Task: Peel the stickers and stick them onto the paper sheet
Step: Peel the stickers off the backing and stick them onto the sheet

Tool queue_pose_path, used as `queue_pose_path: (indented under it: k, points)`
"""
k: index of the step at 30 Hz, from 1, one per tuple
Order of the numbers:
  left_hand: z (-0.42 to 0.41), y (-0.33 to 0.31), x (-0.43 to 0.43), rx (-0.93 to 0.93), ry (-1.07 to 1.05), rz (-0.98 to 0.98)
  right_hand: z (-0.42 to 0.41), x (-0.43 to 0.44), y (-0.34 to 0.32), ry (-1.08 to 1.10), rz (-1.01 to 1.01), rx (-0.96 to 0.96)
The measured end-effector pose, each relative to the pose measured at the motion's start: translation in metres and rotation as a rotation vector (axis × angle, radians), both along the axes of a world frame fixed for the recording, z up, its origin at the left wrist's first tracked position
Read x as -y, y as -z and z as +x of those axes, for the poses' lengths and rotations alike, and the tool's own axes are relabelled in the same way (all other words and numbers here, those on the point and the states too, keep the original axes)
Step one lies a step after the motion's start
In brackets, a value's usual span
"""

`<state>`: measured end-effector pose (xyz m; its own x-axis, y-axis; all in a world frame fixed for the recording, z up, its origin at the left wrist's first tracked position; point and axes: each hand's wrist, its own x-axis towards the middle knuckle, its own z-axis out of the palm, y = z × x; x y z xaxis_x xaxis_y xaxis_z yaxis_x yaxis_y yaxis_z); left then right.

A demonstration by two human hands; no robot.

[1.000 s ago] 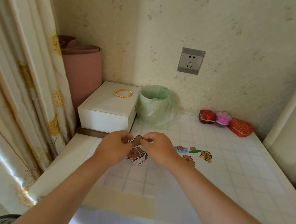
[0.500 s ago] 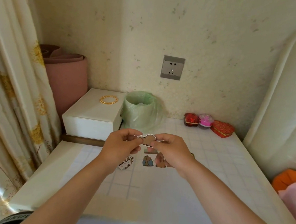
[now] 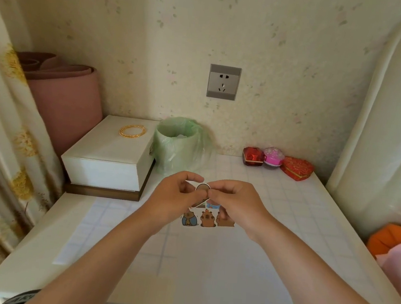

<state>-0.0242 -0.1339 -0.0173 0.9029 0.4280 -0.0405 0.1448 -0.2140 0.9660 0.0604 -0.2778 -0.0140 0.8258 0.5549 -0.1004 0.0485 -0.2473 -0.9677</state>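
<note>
Both hands were still up over the counter (image 3: 294,186), like a moment before, but closer together now. The left hand (image 3: 177,197) and the right hand (image 3: 235,202) each pinched the small brown sticker (image 3: 202,188) between thumb and fingers, just above the paper sheet (image 3: 91,237). Three capybara stickers (image 3: 208,218) lay in a row on the sheet under the hands. The right hand hid part of the last one. The green bin (image 3: 178,149) stood behind, beside the white box (image 3: 110,154).
</note>
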Motion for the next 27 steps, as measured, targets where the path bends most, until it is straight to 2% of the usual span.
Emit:
queue_pose_path:
  k: [4,7,10,13,20,27]
  points:
    - [0.007,0.002,0.000,0.046,-0.090,-0.099,0.008,-0.001,-0.002,0.011,0.064,-0.182]
    - [0.008,0.001,-0.004,0.018,-0.103,-0.159,0.014,-0.003,0.001,0.019,-0.007,-0.196]
    - [0.008,0.001,-0.009,-0.032,-0.046,-0.123,0.016,-0.006,0.003,-0.007,0.000,-0.162]
    - [0.008,0.000,-0.010,-0.045,-0.021,-0.071,0.016,-0.009,0.005,-0.024,-0.043,-0.008]
    - [0.011,0.000,-0.004,-0.036,-0.079,0.018,0.016,-0.008,0.016,0.028,-0.206,0.557]
    - [0.014,-0.003,-0.001,0.025,-0.048,0.043,0.023,-0.004,0.011,0.010,-0.129,0.555]
